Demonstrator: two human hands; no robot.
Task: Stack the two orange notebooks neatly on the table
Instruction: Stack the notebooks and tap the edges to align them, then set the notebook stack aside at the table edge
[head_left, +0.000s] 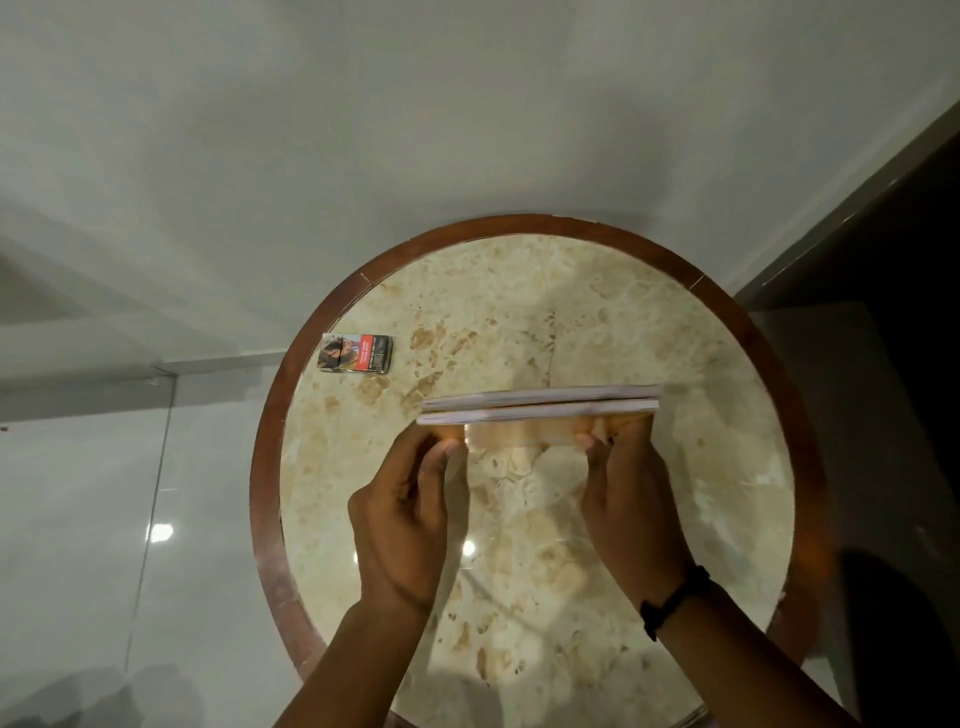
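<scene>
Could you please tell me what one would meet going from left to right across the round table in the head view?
Small printed cardboard pack → left hand → right hand → black wristband → the marble table's brown wooden rim.

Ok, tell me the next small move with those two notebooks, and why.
Probably lower the pair flat onto the marble. Both hands, left hand and right hand, hold the two orange notebooks together, page edges roughly flush, above the round table. The spot beneath looks bare; the small printed box sits clear to the left.
</scene>
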